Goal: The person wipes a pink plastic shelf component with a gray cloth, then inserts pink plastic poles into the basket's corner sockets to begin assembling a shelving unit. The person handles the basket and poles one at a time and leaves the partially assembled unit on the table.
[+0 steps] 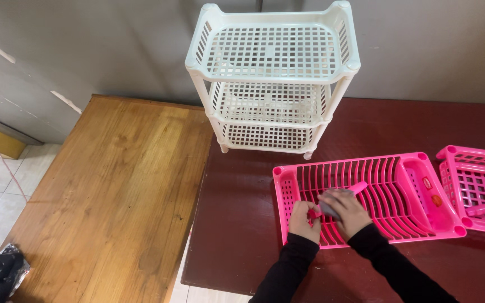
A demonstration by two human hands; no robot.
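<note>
Seen from above: two hands in black sleeves at work over a bright pink slatted tray (pixel 399 193), resting flat on a dark red table (pixel 242 224). Left hand (pixel 303 220) curled shut around a small pink piece (pixel 313 214) at the tray's near left corner. Right hand (pixel 348 212) closed over a grey object (pixel 328 206), with a short pink post (pixel 358 187) poking out past the fingers.

Possible slip, as a judgement: small piece pinched only lightly, so liable to drop through the slats or roll off the table's near edge; post pushed at an angle liable to jam or bend thin plastic.

Tray glossy, rectangular, ribbed with long slots, sockets at the corners. Second pink grid tray (pixel 478 185) just beside it on the right. White three-tier rack (pixel 273 78) standing upright behind, well apart. Lighter wooden table (pixel 113 191) adjoining on the left.
</note>
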